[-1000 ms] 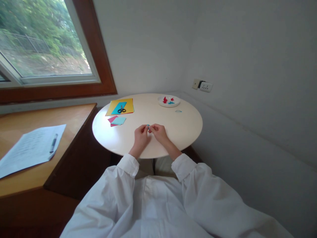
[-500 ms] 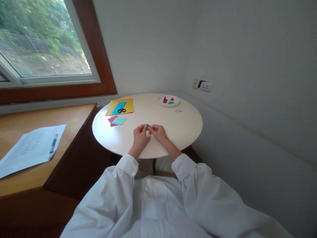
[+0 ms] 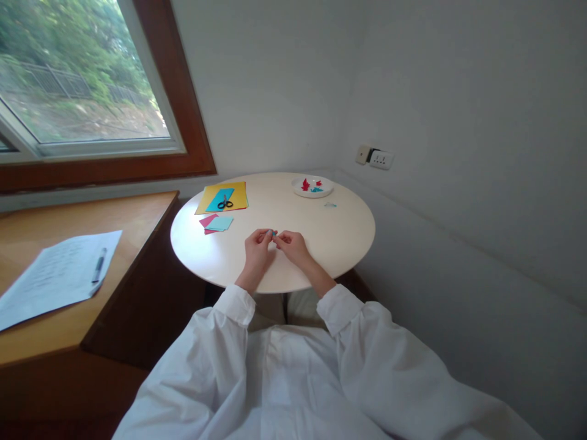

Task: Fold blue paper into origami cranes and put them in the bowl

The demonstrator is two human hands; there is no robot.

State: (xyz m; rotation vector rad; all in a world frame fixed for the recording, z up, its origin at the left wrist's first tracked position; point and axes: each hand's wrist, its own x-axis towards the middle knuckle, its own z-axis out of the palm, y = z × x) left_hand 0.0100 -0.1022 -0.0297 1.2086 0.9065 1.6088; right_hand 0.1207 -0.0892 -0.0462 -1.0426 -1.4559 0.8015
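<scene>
Above the near part of the round white table (image 3: 302,269), my left hand (image 3: 257,245) and my right hand (image 3: 294,245) meet at the fingertips. Both are closed in a pinch on a small piece of blue paper (image 3: 274,233), mostly covered by the fingers; its folded shape is too small to make out. To the left of my hands lie several pink and light blue paper squares (image 3: 221,223). Behind these, black-handled scissors (image 3: 225,203) rest on a blue sheet (image 3: 215,200) over a yellow sheet (image 3: 236,190).
A white plate (image 3: 298,192) at the table's back holds small red and blue folded paper pieces (image 3: 306,184). Near it lies a small clear and blue item (image 3: 330,205). On the wooden desk at left are a written sheet (image 3: 55,269) and a pen (image 3: 99,265). Walls bound the back and right.
My left hand has shifted and turned slightly to the left. Red that showed below the fingertips is now hidden. My right hand has barely moved.
</scene>
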